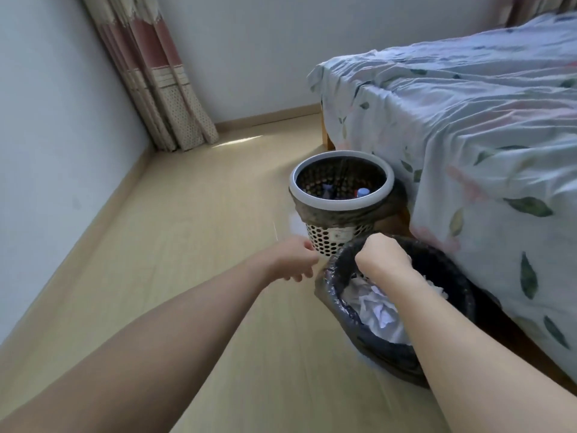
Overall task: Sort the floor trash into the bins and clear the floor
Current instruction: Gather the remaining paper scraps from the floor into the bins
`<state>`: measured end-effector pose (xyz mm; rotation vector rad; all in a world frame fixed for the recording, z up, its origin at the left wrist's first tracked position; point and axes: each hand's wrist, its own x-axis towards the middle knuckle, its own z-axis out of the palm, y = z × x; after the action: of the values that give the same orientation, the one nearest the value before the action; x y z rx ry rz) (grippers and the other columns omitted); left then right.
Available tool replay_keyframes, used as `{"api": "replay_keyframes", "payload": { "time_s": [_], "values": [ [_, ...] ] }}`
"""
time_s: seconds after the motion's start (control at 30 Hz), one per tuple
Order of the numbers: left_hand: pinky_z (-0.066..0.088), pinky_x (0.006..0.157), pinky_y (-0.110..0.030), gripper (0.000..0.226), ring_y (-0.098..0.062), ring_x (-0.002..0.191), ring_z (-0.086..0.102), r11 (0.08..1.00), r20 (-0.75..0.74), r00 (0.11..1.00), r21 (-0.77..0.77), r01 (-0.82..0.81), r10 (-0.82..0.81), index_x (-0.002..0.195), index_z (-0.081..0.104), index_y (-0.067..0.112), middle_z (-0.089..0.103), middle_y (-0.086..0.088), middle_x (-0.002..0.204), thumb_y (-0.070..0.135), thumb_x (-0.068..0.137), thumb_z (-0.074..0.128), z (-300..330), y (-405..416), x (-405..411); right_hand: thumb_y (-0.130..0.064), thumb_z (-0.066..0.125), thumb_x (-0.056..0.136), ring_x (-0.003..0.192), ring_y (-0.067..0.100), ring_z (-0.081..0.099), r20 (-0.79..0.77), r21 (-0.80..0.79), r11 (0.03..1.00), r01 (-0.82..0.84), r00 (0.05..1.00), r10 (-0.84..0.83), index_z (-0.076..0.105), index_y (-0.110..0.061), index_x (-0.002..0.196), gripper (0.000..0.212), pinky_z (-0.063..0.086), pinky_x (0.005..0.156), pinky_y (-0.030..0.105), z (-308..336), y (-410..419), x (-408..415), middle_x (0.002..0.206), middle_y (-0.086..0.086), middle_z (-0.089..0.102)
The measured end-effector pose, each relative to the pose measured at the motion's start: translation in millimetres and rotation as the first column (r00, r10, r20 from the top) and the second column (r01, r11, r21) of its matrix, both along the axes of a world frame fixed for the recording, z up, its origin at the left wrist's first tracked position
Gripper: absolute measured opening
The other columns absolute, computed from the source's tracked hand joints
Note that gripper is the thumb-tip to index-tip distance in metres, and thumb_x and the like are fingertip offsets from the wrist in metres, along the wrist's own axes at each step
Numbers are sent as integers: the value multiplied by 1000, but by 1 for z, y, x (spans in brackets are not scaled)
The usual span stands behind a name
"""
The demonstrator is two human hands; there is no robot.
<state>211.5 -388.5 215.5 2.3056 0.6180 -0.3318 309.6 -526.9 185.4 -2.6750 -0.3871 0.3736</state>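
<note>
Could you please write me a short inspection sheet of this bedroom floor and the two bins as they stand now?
Surface: pale wood floor; no loose trash in view.
Job's things: white perforated bin with dark liner, bottle with a blue cap inside; near it a black-lined bin holding crumpled white paper.
Clutter: nothing seen.
Hands: left hand loosely curled beside the lined bin's rim, whether it holds anything cannot be told; right hand over that bin, fingers curled at the far rim, grip unclear.
Cables: nothing seen.
Surroundings: bed with leaf-print sheet beside both bins; curtain in the corner.
</note>
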Motion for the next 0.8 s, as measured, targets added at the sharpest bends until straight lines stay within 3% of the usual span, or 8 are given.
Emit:
{"api": "replay_keyframes", "payload": {
  "time_s": [0.13,0.2,0.33,0.47,0.57,0.67,0.8],
  "values": [
    [37,55,-25,25,-21,64,56,974,-65,973,59,-219,223,102,60,2,72,-14,95,9,87,41,-17,73,-71,-12,44,85,87,27,59,58,136,934,-331,944,326,62,-14,88,18,50,77,35,-12,78,-40,98,9,65],
    [37,53,-23,23,-20,64,55,949,-109,945,110,-296,307,100,61,5,72,-12,94,9,87,42,-27,107,-114,-11,44,85,89,24,59,0,179,864,-470,879,478,63,-15,90,21,49,74,31,-24,114,-72,101,6,64],
    [45,61,-25,24,-16,64,56,889,-192,874,201,-411,447,101,62,5,71,-12,95,8,88,42,-51,160,-210,-11,44,88,103,23,58,-155,165,724,-670,707,690,64,-16,107,29,49,85,29,-64,178,-147,115,4,63],
    [47,67,-25,23,-16,74,57,873,-299,826,268,-408,478,96,65,11,69,-4,92,9,85,45,-87,190,-280,-10,43,88,109,23,58,-320,133,687,-715,625,712,60,-14,117,34,48,89,29,-115,213,-200,123,5,60],
    [46,64,-26,16,-16,83,59,869,-341,810,318,-379,477,90,63,19,64,3,94,15,85,48,-121,206,-307,-10,42,88,108,23,57,-406,118,691,-713,600,689,55,-13,122,36,47,87,29,-150,231,-227,125,5,56],
    [44,64,-28,9,-16,81,59,868,-334,813,329,-373,476,86,60,20,64,4,89,26,84,54,-153,208,-308,-11,42,89,95,21,57,-472,142,726,-673,599,647,52,-14,124,37,45,75,26,-179,244,-247,121,5,55],
    [39,68,-29,30,-16,86,54,845,-307,814,393,-363,493,88,55,22,60,5,95,51,79,59,-191,199,-291,-15,46,86,87,21,55,-543,115,792,-599,630,555,49,-14,105,19,39,58,24,-211,260,-263,105,3,54]
  ]
}}
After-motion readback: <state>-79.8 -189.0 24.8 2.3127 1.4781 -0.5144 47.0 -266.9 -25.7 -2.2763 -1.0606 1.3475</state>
